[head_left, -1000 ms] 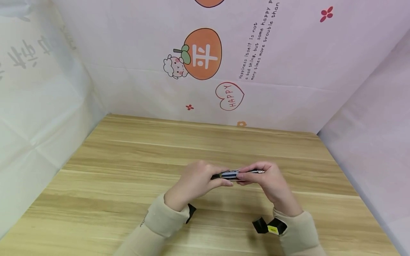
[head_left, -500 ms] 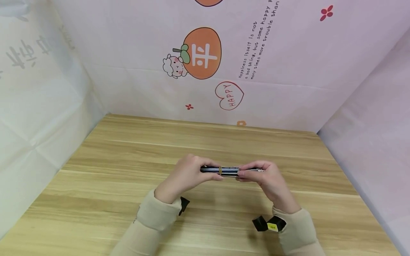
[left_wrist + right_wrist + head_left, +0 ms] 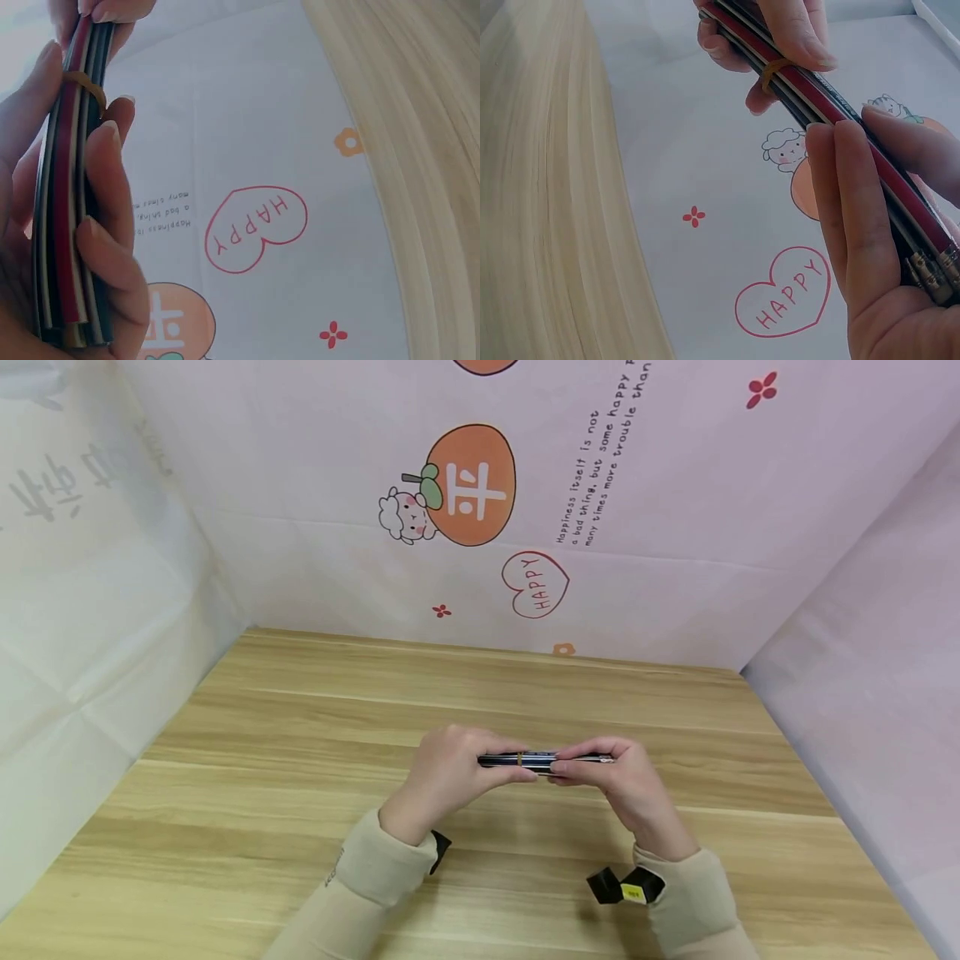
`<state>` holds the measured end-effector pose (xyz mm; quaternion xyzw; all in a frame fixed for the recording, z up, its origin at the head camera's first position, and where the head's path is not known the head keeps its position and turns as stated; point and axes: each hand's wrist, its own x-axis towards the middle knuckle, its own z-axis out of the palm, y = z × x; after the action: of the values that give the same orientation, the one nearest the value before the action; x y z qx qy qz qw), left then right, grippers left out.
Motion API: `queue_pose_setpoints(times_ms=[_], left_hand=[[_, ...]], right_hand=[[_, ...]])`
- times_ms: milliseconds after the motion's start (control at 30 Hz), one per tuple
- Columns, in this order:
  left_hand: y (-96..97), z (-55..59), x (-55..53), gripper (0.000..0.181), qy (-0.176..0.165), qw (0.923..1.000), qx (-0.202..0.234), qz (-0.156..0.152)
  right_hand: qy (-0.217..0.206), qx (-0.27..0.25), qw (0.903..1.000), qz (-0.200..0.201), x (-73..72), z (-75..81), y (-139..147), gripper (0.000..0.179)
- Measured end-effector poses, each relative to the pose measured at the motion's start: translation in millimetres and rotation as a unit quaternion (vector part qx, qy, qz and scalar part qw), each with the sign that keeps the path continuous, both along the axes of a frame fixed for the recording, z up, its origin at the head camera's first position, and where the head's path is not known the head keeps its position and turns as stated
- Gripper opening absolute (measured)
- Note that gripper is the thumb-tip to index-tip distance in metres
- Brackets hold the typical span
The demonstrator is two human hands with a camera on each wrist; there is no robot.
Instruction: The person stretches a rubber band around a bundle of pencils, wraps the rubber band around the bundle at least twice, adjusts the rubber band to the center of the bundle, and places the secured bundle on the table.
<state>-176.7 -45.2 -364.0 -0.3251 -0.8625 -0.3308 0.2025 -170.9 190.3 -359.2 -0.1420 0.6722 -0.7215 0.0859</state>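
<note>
Both hands hold a bundle of pencils [image 3: 498, 760] level above the table, with dark and red barrels lying side by side. A tan rubber band [image 3: 772, 73] goes round the bundle near its middle. My left hand [image 3: 446, 772] grips the left part, thumb and fingers on either side close to the band. On the right part, my right hand [image 3: 633, 785] pinches the pencils between thumb and fingers. Metal ferrules [image 3: 930, 270] show at the right hand's end of the bundle in the right wrist view. In the left wrist view, the left hand's fingers [image 3: 112, 255] curl along the pencils.
A wood-grain table [image 3: 315, 710] lies under the hands. White printed cloth [image 3: 315, 568] stands along its back and both sides. Black wrist-camera mounts [image 3: 626, 887] stick out from the beige sleeves.
My left hand slid left along the bundle, baring the rubber band, then came slightly back right. The right hand has stayed nearly in place on the pencils.
</note>
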Motion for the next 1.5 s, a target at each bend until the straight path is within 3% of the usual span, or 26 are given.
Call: queue_pose_setpoints(times_ms=[200, 333, 433, 567, 667, 767, 867, 933, 1200, 1367, 1500], left_hand=[[0.6, -2.1, 0.3, 0.032, 0.028, 0.9995, -0.007, 0.011], [0.1, -2.2, 0.2, 0.037, 0.028, 0.9994, -0.016, 0.015], [-2.6, -0.5, -1.1, 0.045, -0.001, 0.9996, -0.028, 0.006], [-11.4, 3.4, -4.4, 0.053, -0.091, 0.9952, -0.022, -0.028], [-20.5, 6.7, -7.0, 0.046, -0.180, 0.9824, 0.012, -0.047], [-29.6, 7.9, -10.1, 0.034, -0.273, 0.9574, 0.076, -0.054], [-35.3, 6.4, -14.0, 0.027, -0.325, 0.9348, 0.130, -0.057], [-36.8, 4.4, -16.6, 0.025, -0.332, 0.9294, 0.148, -0.065], [-31.3, -4.0, -21.1, 0.023, -0.328, 0.9309, 0.147, -0.063], [-22.6, -11.2, -22.3, 0.019, -0.314, 0.9345, 0.161, -0.047], [-15.5, -16.3, -22.0, 0.021, -0.318, 0.9284, 0.187, -0.044]], right_hand=[[-0.007, 0.011, 0.9999, -0.003, 0.4, -0.1, -1.9, 0.031], [-0.003, 0.004, 1.0000, 0.001, 0.5, -1.1, -2.2, 0.032], [-0.006, -0.001, 1.0000, 0.003, 0.7, -1.5, -2.7, 0.031], [-0.021, 0.002, 0.9998, 0.001, 0.2, -2.6, -3.5, 0.031], [-0.032, 0.003, 0.9995, -0.006, -1.3, -4.6, -3.0, 0.033], [-0.039, -0.001, 0.9990, -0.022, -3.5, -6.3, -0.9, 0.034], [-0.040, -0.017, 0.9985, -0.034, -5.4, -7.3, 1.5, 0.032], [-0.037, -0.028, 0.9981, -0.041, -5.9, -7.7, 2.2, 0.031], [-0.020, -0.097, 0.9908, -0.092, -7.6, -10.7, -3.4, 0.028], [-0.015, -0.085, 0.9871, -0.135, -8.4, -17.2, -11.8, 0.017], [-0.003, -0.060, 0.9826, -0.176, -10.3, -22.8, -16.0, 0.010]])
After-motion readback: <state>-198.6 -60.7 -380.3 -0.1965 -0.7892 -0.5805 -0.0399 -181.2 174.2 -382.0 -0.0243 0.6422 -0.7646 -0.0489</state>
